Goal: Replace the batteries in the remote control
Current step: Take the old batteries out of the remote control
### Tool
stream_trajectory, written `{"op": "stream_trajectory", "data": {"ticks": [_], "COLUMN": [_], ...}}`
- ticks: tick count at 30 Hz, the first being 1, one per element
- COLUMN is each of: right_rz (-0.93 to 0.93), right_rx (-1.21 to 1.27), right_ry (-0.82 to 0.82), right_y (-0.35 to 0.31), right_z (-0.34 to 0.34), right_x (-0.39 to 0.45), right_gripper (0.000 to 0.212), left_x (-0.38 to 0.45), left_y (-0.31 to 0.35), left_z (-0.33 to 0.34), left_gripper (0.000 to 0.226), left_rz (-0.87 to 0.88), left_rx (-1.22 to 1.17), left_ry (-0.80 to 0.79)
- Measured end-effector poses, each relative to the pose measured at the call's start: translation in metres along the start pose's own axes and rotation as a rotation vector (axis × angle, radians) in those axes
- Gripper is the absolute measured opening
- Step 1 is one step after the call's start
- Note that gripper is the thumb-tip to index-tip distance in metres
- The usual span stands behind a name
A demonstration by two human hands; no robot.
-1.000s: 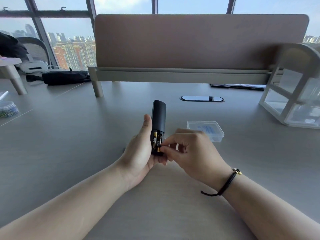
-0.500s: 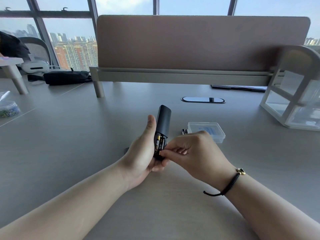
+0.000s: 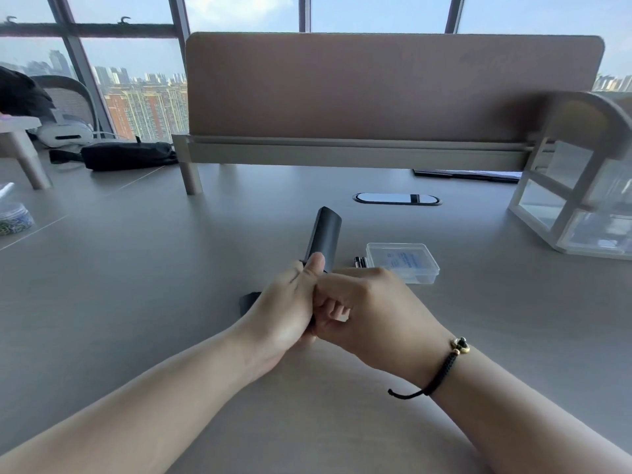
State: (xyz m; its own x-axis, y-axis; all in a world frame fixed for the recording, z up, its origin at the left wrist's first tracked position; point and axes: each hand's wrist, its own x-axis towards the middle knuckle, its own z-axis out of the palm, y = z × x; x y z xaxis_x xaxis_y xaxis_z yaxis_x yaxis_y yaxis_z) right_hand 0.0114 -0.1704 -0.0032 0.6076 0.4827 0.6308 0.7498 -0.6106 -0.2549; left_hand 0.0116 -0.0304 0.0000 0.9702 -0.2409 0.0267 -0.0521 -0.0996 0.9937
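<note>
My left hand point(image 3: 284, 309) grips the lower end of the black remote control point(image 3: 325, 236), which points up and away over the grey table point(image 3: 136, 302). My right hand point(image 3: 369, 309) is curled against the same end, its fingers pressed to the battery compartment, which both hands now hide. Two dark batteries point(image 3: 359, 262) lie on the table just left of a clear plastic box point(image 3: 403, 263). A black piece point(image 3: 249, 301), perhaps the battery cover, lies partly hidden behind my left wrist.
A brown divider panel point(image 3: 393, 87) stands across the back, with an oval cable port point(image 3: 396, 199) before it. A white-framed clear organiser point(image 3: 581, 200) stands at the right. At the left are a black pouch point(image 3: 130, 155), a white headset point(image 3: 65, 135) and a tub of clips point(image 3: 15, 220).
Both hands have closed over the remote's lower end, hiding the compartment and batteries that showed before. The remote has tilted slightly right. Two loose batteries have come into view beside the box.
</note>
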Motion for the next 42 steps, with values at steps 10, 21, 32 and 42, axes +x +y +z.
{"op": "stream_trajectory", "data": {"ticks": [10,21,32,42], "right_rz": [0.036,0.328,0.564,0.448], "right_rx": [0.119,0.315,0.348,0.150], "right_ry": [0.053,0.012,-0.050,-0.239], "right_y": [0.001,0.003,0.007,0.000], "right_z": [0.000,0.003,0.002,0.005], "right_x": [0.001,-0.003,-0.002,-0.005], "right_gripper": [0.014,0.014,0.027,0.036], "left_x": [0.010,0.011,0.017,0.021], "left_y": [-0.008,-0.016,-0.017,-0.015], "left_z": [-0.003,-0.002,-0.013,-0.012], "left_gripper": [0.011,0.013,0.007,0.003], "left_rz": [-0.107,0.053,0.206,0.076], "left_rx": [0.000,0.006,0.196,-0.024], "left_ry": [0.135,0.179,0.403,0.442]}}
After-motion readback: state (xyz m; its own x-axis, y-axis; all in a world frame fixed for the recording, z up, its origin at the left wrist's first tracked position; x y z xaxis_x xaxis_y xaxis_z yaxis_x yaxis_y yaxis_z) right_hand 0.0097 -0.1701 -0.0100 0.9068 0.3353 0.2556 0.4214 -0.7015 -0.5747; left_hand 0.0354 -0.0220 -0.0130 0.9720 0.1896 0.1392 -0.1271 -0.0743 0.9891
